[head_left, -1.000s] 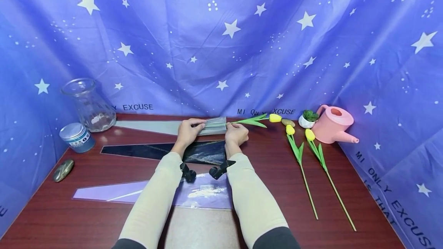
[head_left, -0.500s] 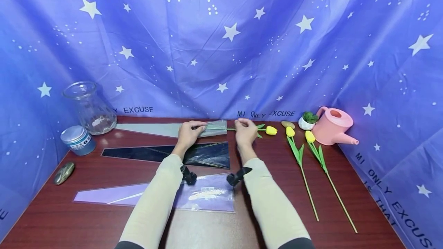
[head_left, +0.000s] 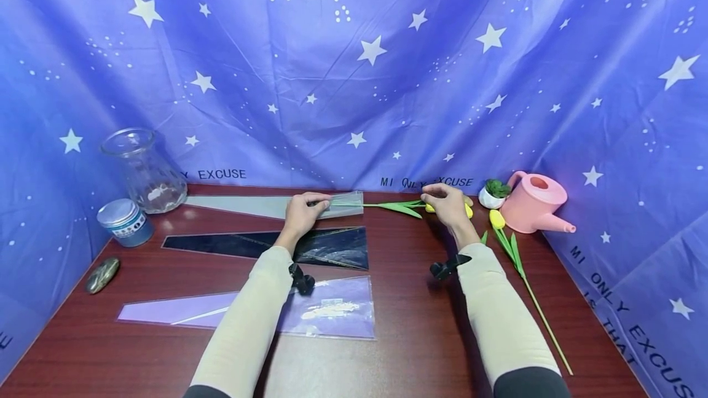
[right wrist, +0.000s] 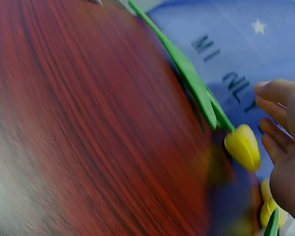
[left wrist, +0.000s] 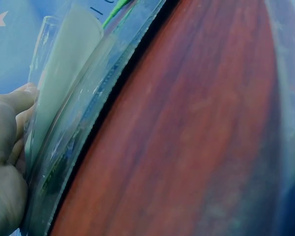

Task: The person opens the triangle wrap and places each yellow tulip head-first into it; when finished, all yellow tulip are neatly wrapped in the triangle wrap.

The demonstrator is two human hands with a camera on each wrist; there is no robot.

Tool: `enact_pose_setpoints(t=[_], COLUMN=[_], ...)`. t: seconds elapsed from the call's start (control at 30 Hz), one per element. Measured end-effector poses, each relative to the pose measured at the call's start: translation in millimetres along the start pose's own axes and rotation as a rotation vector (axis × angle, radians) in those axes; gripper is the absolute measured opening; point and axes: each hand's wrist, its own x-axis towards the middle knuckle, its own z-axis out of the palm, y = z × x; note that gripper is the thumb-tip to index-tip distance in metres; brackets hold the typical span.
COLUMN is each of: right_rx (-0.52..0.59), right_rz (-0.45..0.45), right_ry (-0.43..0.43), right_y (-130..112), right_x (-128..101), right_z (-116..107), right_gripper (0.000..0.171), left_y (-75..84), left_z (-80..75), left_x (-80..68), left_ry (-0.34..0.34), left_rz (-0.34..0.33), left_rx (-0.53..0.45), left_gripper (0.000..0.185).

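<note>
My left hand (head_left: 303, 214) grips a clear, pale grey tapered flower sleeve (head_left: 243, 204) near its wide mouth, at the back of the table. In the left wrist view, the fingers lie along the edge of the plastic sleeve (left wrist: 69, 118), whose mouth gapes. A yellow artificial tulip (right wrist: 243, 147) lies with its stem in that sleeve, leaves and bloom outside. Over by the bloom is my right hand (head_left: 449, 207), fingers loosely bent and holding nothing. In the right wrist view, a gap shows between the right hand (right wrist: 287, 142) and the bloom.
Black (head_left: 332, 247) and purple (head_left: 177, 309) sleeves lie in front. Another tulip (head_left: 520, 257) lies at right; one more is mostly hidden by the right arm. Around stand a watering can (head_left: 531, 201), potted plant (head_left: 494, 192), glass vase (head_left: 152, 177), lidded jar (head_left: 124, 224) and stone (head_left: 102, 275).
My right hand has let go of the tulip stem at the sleeve mouth and moved right to the bloom. The tulip's bloom has dropped slightly towards the front. My left hand stays put.
</note>
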Motion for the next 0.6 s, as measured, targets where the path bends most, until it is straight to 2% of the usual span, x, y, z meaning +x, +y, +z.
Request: enact_pose_setpoints(t=[0.2,0.6], right_rx=[-0.106,-0.242], right_rz=[0.022,-0.051], right_ry=[-0.082,-0.104], right_y=[18,31], right_x=[8,13], right_z=[-7,2], right_gripper=[0.031,0.028], left_y=[1.2,1.7], left_z=[1.2,-1.1], left_x=[-0.5,0.1], left_ry=[-0.014,-0.014], left_rz=[-0.004,-0.010], left_rx=[0.003,0.020], left_gripper=[0.021,0.021])
